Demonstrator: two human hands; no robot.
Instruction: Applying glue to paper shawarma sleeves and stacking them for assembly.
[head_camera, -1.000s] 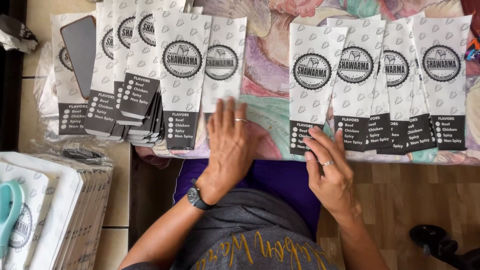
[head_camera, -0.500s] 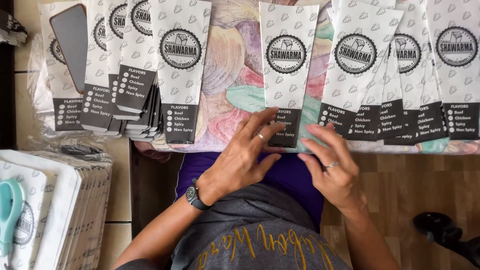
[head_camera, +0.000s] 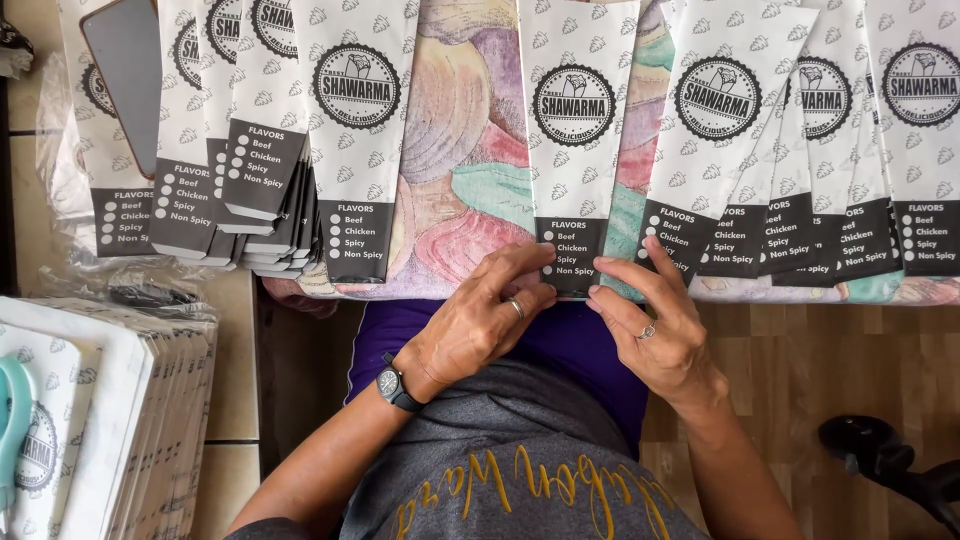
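Observation:
A single white paper sleeve with a round black emblem and a dark band at its foot lies upright on a colourful cloth in the middle. My left hand, with a ring and a dark wristwatch, pinches the sleeve's lower edge from the left. My right hand, also ringed, holds the lower right corner of the same sleeve, its fingers reaching toward the neighbouring sleeves.
A stacked fan of like sleeves lies at the left, another fan at the right. A dark flat slab rests at top left. White paper bags with a teal scissors handle are lower left. A dark object sits on the wooden floor.
The left hand lifted from lying flat on the cloth and went to the single sleeve's foot. That sleeve now lies apart from the right fan, toward the middle. The right hand closed in on its corner.

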